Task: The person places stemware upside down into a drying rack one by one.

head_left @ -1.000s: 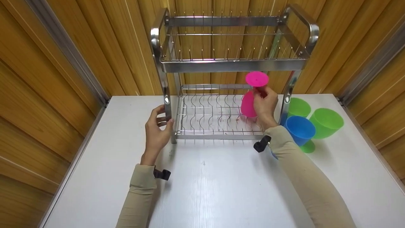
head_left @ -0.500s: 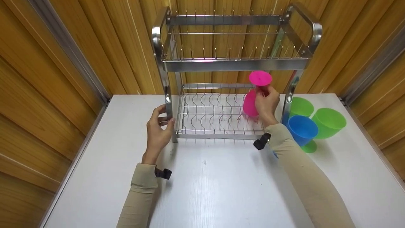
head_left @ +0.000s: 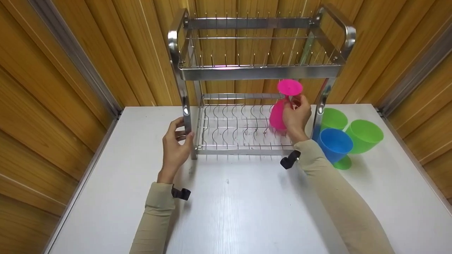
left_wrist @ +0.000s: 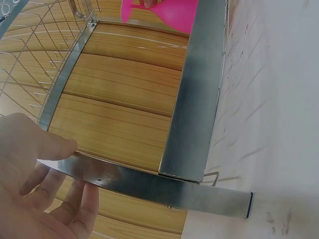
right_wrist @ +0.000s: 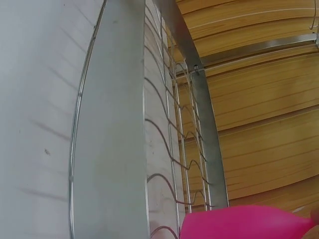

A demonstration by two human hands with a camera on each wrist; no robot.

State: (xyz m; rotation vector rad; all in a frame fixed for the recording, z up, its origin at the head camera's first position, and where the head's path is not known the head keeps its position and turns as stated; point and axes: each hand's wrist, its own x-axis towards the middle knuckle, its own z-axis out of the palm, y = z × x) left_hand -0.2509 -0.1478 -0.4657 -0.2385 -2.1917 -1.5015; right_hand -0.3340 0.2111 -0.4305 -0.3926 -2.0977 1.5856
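A pink goblet (head_left: 278, 116) hangs upside down at the right end of the lower tier of a metal dish rack (head_left: 243, 152), its round foot (head_left: 290, 87) on top. My right hand (head_left: 297, 113) pinches it by the stem; fingers partly cover the stem and bowl. The right wrist view shows the pink bowl (right_wrist: 244, 223) with its rim close over the wavy wires. My left hand (head_left: 175, 146) grips the rack's front left leg (head_left: 186, 113). In the left wrist view its thumb (left_wrist: 60, 148) lies on the near side of the leg, fingers curled behind.
Right of the rack stand a blue goblet (head_left: 335, 144) and two green goblets (head_left: 365, 135) on the white table (head_left: 226, 211). The rack's upper tier (head_left: 261, 73) with upright wire prongs overhangs the lower one. Wood-panelled walls (head_left: 70, 88) close in the back and sides.
The pink goblet's foot has shifted slightly to the right, with the right hand still on its stem. My left hand keeps its place on the leg.
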